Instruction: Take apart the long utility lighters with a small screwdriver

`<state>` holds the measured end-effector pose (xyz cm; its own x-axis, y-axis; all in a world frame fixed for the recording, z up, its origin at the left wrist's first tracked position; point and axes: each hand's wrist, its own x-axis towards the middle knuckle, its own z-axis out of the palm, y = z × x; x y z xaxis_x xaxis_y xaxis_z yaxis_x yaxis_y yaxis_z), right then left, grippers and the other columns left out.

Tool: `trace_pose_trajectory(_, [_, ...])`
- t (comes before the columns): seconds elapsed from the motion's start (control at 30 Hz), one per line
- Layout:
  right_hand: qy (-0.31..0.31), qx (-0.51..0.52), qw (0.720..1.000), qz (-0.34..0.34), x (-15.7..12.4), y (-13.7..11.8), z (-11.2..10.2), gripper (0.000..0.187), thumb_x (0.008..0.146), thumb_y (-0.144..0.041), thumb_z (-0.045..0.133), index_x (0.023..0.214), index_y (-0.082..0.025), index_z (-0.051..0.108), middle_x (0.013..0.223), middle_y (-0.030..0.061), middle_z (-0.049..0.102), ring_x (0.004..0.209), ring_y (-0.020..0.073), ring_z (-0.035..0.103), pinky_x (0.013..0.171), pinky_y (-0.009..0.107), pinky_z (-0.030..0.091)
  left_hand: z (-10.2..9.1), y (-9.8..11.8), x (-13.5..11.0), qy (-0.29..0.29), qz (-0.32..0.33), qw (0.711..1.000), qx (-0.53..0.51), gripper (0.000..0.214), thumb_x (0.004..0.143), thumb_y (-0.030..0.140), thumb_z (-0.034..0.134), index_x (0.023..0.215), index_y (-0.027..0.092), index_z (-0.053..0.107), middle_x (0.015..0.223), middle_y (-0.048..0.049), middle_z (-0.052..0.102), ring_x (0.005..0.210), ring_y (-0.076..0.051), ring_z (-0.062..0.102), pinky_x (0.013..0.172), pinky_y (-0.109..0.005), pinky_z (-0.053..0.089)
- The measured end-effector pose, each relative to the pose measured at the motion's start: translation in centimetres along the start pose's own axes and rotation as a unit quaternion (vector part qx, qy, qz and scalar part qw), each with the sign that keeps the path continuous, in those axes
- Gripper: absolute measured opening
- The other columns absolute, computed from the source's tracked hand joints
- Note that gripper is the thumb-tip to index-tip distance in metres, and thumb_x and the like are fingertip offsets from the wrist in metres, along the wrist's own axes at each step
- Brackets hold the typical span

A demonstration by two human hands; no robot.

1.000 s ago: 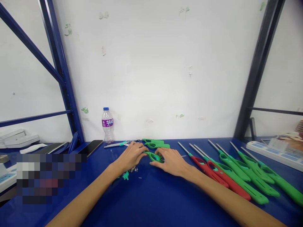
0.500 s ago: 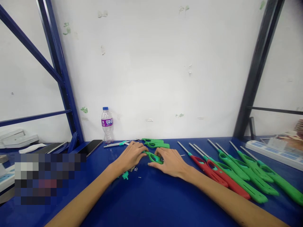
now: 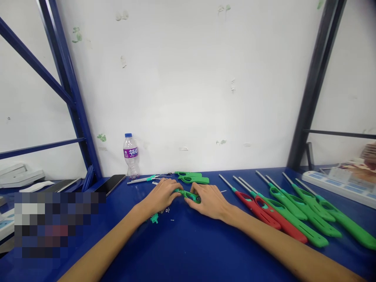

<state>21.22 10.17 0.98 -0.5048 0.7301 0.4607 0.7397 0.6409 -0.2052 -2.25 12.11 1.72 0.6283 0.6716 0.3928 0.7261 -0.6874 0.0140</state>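
Both my hands rest on the blue table (image 3: 188,246) and meet over a green lighter handle (image 3: 188,195). My left hand (image 3: 163,196) has its fingers curled on the handle's left end. My right hand (image 3: 209,200) covers the right end, fingers bent around it. Two more green handle halves (image 3: 192,178) lie just behind, near the wall. A thin metal tube with a teal tip (image 3: 147,179) lies left of them. Small teal parts (image 3: 154,218) sit beside my left wrist.
Several finished long lighters, green (image 3: 311,205) and red (image 3: 264,213), lie in a row at the right. A water bottle (image 3: 130,156) stands by the wall. A dark phone (image 3: 110,184) lies at the left, a white power strip (image 3: 337,184) at far right. Blue rack posts (image 3: 70,98) flank the bench.
My hands have stayed on the green handle, fingers shifting slightly. The view has tipped up a little, so everything sits a bit lower-left.
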Motion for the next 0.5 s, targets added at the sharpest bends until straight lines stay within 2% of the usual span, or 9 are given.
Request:
trace_pose_trajectory(0.2, [-0.008,-0.028,1.000,0.000,-0.17,-0.26,0.18,0.036,0.098,-0.055,0.053,0.109,-0.023,0.064,0.095,0.0038,0.077,0.085,0.0235,0.072,0.068,0.032,0.036,0.06,0.02,-0.04,-0.009,-0.009,1.000,-0.008,0.016,0.103,0.030,0.056,0.110,0.023,0.068,0.105,-0.0037,0.071,0.101,-0.022,0.065,0.089,-0.035,0.042])
trace_pose_trajectory(0.37, [-0.033,-0.050,0.998,-0.002,-0.17,-0.14,0.13,0.045,0.097,-0.065,0.051,0.100,-0.022,0.065,0.095,0.0054,0.075,0.087,0.0253,0.071,0.069,0.032,0.037,0.11,0.34,-0.21,-0.015,0.010,1.000,0.000,0.015,0.103,0.026,0.055,0.111,0.022,0.068,0.105,-0.0047,0.071,0.102,-0.023,0.063,0.091,-0.038,0.040])
trace_pose_trajectory(0.5, [-0.022,-0.046,0.999,-0.005,-0.09,0.01,0.10,0.040,0.098,-0.060,0.052,0.098,-0.022,0.064,0.095,0.0038,0.075,0.085,0.0239,0.070,0.068,0.032,0.035,0.09,0.50,-0.10,-0.011,0.016,1.000,-0.003,0.017,0.104,0.025,0.054,0.113,0.022,0.068,0.105,-0.0050,0.071,0.102,-0.023,0.063,0.092,-0.038,0.040])
